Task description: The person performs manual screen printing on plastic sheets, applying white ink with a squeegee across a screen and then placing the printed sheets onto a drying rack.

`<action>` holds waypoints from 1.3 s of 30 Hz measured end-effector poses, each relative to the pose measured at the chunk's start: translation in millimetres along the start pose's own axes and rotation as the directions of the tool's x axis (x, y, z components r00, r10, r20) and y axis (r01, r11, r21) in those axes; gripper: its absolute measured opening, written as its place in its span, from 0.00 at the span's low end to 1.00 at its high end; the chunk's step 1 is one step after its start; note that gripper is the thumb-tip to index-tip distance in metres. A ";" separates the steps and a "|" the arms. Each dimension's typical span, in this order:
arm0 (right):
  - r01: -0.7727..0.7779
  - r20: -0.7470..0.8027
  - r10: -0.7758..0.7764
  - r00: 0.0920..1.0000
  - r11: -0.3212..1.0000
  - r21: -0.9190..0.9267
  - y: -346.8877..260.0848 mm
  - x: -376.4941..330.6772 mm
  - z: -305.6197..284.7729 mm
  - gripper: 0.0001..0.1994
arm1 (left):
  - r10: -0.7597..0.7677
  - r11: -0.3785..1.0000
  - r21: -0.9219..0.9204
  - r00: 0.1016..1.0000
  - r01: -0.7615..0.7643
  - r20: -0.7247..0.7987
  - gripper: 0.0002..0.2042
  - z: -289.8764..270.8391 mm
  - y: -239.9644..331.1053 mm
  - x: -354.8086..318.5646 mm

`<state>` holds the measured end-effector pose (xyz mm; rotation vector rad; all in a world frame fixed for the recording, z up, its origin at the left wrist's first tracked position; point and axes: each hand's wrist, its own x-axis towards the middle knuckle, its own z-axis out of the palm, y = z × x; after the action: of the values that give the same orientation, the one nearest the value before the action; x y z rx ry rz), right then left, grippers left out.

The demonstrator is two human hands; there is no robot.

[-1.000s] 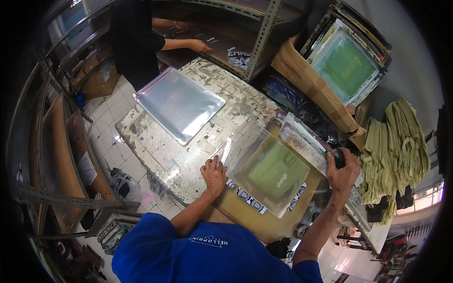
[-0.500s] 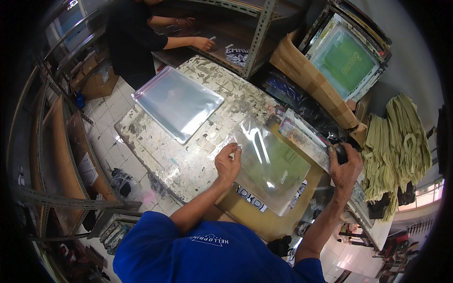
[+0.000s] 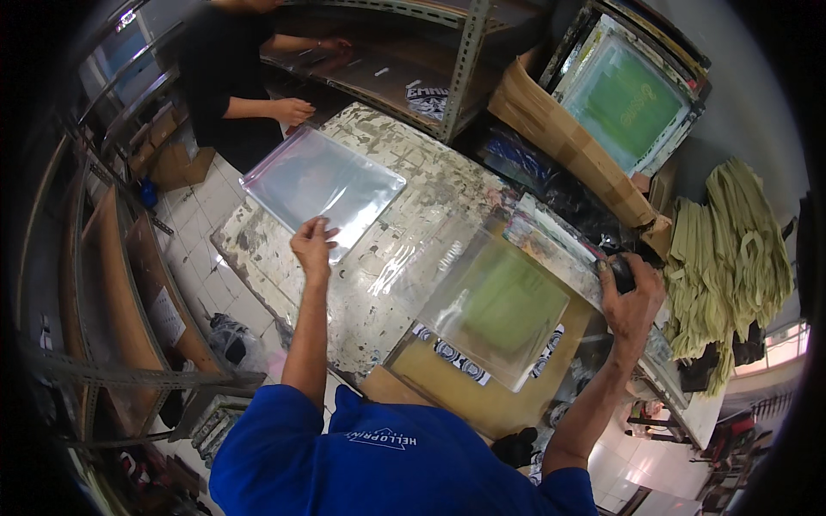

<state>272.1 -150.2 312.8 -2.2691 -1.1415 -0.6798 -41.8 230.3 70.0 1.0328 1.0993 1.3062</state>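
My left hand (image 3: 314, 247) reaches to the near edge of a stack of clear plastic bags (image 3: 344, 176), its thumb and fingertips pinched at the top bag's edge. A clear bag with small white lettering (image 3: 449, 256) lies on the worn table, partly beside a yellowish board (image 3: 447, 389). Over the board is another clear sheet or bag, with a green area (image 3: 516, 297) showing beneath it. Black-and-white printed strips (image 3: 460, 361) stick out from under it. On the right, my right hand (image 3: 635, 297) is closed around a dark object (image 3: 622, 275) whose kind I cannot make out.
A co-worker in black (image 3: 228, 77) stands at the far left by a metal shelf (image 3: 469, 69). A cardboard box (image 3: 576, 146) and framed printing screens (image 3: 632, 99) lean at the far right. Green cloth straps (image 3: 727, 267) hang at the right. The table's surface is stained and flaking (image 3: 361, 310).
My left hand has moved left to the bag stack. The lettered bag has shifted up and left off the board. The co-worker's nearer hand has drawn back from the shelf.
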 end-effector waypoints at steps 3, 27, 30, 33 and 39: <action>-0.013 0.002 0.013 1.000 1.000 -0.007 0.8 -0.7 0.1 0.15 | -0.010 1.000 0.010 0.998 0.011 -0.065 0.08 -37.6 -11.0 35.8; 0.066 -0.065 -0.069 0.995 0.997 -0.051 -8.4 -39.1 11.9 0.19 | 0.087 0.984 -0.173 0.697 0.054 0.712 0.39 103.2 40.5 -166.7; 0.097 -0.082 -0.100 0.992 0.994 -0.046 -11.8 -66.7 19.3 0.19 | 0.107 0.929 -0.286 0.568 0.236 0.816 0.51 124.3 40.7 -208.1; 0.116 -0.099 -0.120 0.988 0.992 -0.043 -15.8 -83.7 24.7 0.18 | 0.106 0.948 -0.257 0.578 0.186 0.809 0.57 123.3 37.3 -225.1; 0.132 -0.148 -0.142 0.979 0.988 -0.076 0.8 -51.7 25.0 0.19 | 0.227 0.618 0.323 0.555 -0.717 0.800 0.45 105.6 -53.6 -207.9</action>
<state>250.8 -164.5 261.4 -2.1635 -1.2243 -0.9421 79.1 25.6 42.7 2.2999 0.6106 0.7697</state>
